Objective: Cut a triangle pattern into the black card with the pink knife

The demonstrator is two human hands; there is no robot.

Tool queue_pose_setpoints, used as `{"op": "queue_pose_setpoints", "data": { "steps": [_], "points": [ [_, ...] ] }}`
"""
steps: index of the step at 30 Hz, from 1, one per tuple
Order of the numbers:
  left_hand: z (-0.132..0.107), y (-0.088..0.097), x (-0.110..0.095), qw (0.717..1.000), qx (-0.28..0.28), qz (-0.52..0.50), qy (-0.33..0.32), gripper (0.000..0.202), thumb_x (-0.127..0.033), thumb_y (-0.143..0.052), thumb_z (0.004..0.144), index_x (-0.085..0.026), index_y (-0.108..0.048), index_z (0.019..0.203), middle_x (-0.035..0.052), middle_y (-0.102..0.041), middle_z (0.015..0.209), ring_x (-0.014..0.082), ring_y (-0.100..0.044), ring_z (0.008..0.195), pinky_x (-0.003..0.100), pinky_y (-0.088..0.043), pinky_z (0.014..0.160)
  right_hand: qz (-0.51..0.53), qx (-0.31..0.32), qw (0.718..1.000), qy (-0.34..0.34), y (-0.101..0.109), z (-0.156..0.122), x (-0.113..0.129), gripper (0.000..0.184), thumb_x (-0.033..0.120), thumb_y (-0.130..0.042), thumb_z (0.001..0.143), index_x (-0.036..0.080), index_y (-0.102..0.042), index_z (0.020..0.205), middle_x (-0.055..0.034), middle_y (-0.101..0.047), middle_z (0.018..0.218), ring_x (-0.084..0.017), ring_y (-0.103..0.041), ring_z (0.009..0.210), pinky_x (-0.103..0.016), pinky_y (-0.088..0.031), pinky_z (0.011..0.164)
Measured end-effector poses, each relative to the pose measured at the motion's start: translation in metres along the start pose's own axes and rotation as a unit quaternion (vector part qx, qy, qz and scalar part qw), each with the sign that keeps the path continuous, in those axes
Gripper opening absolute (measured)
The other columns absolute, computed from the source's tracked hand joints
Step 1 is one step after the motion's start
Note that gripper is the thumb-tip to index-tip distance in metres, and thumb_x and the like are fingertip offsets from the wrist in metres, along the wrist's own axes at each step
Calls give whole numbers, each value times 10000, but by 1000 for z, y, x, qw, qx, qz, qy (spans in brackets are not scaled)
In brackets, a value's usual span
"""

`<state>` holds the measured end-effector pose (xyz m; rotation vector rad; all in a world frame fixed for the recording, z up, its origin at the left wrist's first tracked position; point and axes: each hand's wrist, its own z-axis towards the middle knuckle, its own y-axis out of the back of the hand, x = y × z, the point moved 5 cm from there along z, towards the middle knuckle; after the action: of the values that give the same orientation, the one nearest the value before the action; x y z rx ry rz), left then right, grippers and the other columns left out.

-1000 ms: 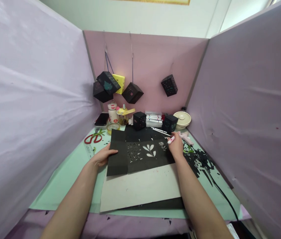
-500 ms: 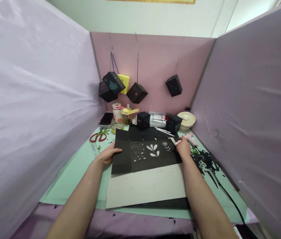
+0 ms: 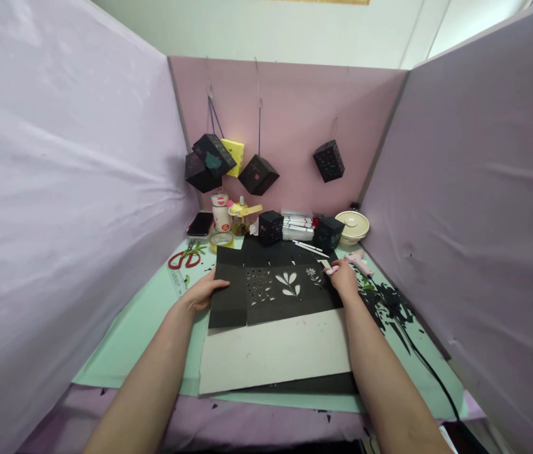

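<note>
A flat black card sheet (image 3: 271, 302) with leaf and flower cut-outs lies on a grey board (image 3: 273, 350) over a mint green mat (image 3: 138, 328). My left hand (image 3: 200, 291) rests on the sheet's left edge, thumb on top, fingers gripping it. At the sheet's right edge my right hand (image 3: 341, 277) lies with fingers curled against the card, close to a pink glue gun (image 3: 357, 260).
Black paper scraps (image 3: 384, 302) and a black cord (image 3: 429, 372) lie at the right. Red scissors (image 3: 184, 257), a phone (image 3: 200, 223), tape, bottles, pens (image 3: 298, 226), small black boxes (image 3: 270, 227) and a lidded bowl (image 3: 352, 226) line the back. Boxes hang on the pink wall.
My right hand has drawn slightly left from the glue gun onto the sheet's right edge. The left hand and the sheet stay put; the view shifted a little.
</note>
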<state>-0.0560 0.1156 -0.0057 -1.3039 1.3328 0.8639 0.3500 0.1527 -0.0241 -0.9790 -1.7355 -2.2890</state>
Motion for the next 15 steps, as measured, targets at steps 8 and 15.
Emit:
{"op": "queue_pose_setpoints", "data": {
  "steps": [8,15],
  "points": [
    [-1,0,-1,1000,2,-4,-4,638,-192,-807,580,-203,-529,1154,76,-734,1007,248,-733,818,312,-600,674,16,2,1000,10,-9,5,-6,308,336,-594,962,183,-594,1229,-91,-613,1251,-218,-637,1054,-423,-556,888],
    [1,3,0,1000,-3,-8,-5,608,-197,-818,564,-181,-547,1108,93,-739,987,269,-735,824,319,-596,659,57,-30,998,24,-11,11,-11,314,336,-594,962,179,-591,1233,-93,-611,1253,-219,-637,1054,-428,-556,889]
  ]
}}
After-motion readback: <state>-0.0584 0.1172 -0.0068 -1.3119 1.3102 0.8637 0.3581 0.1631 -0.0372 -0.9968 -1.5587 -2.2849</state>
